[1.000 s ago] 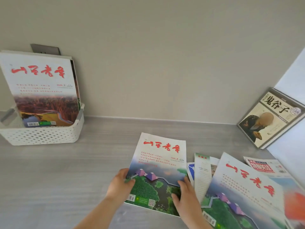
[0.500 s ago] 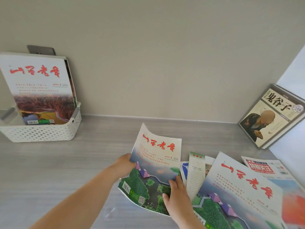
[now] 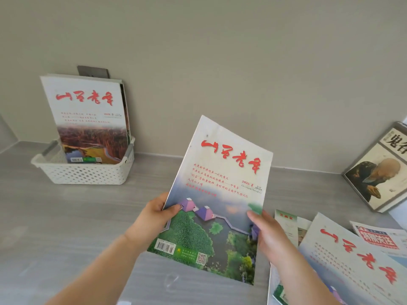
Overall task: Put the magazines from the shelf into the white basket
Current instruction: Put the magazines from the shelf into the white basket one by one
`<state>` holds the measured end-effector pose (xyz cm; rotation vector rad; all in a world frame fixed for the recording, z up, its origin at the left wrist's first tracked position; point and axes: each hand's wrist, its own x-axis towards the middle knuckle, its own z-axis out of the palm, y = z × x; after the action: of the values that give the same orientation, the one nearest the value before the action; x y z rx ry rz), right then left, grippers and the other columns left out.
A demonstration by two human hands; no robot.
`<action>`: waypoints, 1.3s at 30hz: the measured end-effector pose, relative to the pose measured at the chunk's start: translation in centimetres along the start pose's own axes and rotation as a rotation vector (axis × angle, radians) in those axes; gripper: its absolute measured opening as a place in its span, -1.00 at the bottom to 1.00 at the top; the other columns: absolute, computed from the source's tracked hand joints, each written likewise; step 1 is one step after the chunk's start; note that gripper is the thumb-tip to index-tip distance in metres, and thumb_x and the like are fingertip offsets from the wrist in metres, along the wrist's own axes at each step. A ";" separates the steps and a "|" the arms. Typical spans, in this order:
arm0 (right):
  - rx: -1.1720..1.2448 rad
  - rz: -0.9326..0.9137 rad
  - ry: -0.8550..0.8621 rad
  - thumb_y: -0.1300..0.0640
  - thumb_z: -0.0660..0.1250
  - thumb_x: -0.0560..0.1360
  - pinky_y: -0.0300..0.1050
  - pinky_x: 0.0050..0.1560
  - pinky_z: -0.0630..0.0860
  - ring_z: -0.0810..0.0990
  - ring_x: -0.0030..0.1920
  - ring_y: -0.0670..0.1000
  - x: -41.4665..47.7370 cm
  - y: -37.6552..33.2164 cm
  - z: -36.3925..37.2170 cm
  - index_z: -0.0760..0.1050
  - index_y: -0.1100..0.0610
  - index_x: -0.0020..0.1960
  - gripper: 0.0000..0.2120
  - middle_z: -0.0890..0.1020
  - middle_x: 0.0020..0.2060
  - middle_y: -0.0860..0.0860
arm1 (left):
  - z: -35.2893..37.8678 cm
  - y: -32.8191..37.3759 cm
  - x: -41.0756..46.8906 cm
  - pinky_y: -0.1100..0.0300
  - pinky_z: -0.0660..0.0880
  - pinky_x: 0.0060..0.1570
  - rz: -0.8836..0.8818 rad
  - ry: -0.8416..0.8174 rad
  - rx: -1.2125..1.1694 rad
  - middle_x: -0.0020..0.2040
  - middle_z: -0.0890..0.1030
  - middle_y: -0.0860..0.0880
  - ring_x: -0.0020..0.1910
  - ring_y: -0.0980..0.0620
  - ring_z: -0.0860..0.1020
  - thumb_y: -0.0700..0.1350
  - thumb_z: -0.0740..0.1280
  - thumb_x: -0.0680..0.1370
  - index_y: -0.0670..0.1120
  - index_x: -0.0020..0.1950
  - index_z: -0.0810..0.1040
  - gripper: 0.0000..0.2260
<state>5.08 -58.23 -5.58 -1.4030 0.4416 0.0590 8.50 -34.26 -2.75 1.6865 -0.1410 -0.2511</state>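
Both hands [image 3: 152, 219] [image 3: 269, 235] grip magazine [image 3: 220, 190] marked "2025 8".

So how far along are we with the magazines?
Done: at least two magazines stand in the white basket. In hand: the left hand and right hand hold the purple-hut magazine up off the shelf. Left: at least three loose magazines fanned out on the shelf at right.

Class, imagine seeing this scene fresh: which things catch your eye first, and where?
First, the red-titled magazine at centre, held above the grey shelf by the left hand and right hand. Next, the white basket at back left with a similar issue standing in it, and loose magazines fanned at lower right.
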 end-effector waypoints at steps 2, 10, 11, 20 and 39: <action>0.059 -0.051 -0.055 0.37 0.18 0.48 -0.21 -0.25 0.45 0.51 -0.33 0.01 0.2 -1.5 1.7 0.51 0.20 0.05 -0.78 0.65 -0.36 0.05 | -2.0 0.5 -0.4 0.56 0.45 -0.21 0.018 0.007 -0.022 -0.24 0.67 0.27 -0.20 0.40 0.58 -0.38 0.21 0.49 0.05 -0.06 0.55 -0.68; -0.161 -0.217 -0.085 0.39 0.25 0.45 -0.18 -0.36 0.40 0.44 -0.40 0.05 0.9 -6.4 12.9 0.47 0.43 0.09 -0.77 0.58 -0.34 0.37 | -13.7 3.3 0.0 0.21 0.48 -0.17 0.025 0.220 0.151 -0.32 0.66 0.04 -0.27 0.04 0.58 -0.39 0.31 0.43 -0.12 -0.06 0.46 -0.80; -0.198 -0.232 -0.098 0.39 0.26 0.44 -0.28 -0.46 0.37 0.40 -0.53 -0.03 1.3 -7.1 14.5 0.47 0.45 0.07 -0.78 0.53 -0.52 0.24 | -15.3 4.0 0.4 0.21 0.48 -0.20 0.052 0.255 0.211 -0.24 0.63 -0.03 -0.24 0.00 0.56 -0.37 0.31 0.44 -0.12 -0.02 0.43 -0.79; -0.417 -0.420 -0.203 0.34 0.24 0.47 -0.39 -0.53 0.48 0.54 -0.49 -0.07 6.3 -14.0 28.7 0.49 0.35 0.13 -0.75 0.67 -0.29 0.21 | -29.1 8.8 6.1 0.08 0.54 -0.25 0.198 0.449 0.272 -0.17 0.54 -0.13 -0.23 -0.10 0.50 -0.29 0.25 0.50 -0.13 -0.07 0.40 -0.91; -0.476 -0.329 -0.071 0.37 0.26 0.45 -0.15 -0.38 0.60 0.42 -0.33 0.14 18.9 -10.3 39.8 0.52 0.45 0.02 -0.81 0.52 -0.09 0.55 | -37.9 -1.4 19.5 0.28 0.57 -0.32 0.020 0.620 0.184 -0.09 0.56 -0.19 -0.34 -0.04 0.50 -0.33 0.32 0.45 -0.31 -0.01 0.53 -0.86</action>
<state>35.97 -26.02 1.77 -1.9204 0.1334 -0.0580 36.60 -2.21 -1.38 1.8693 0.2890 0.3132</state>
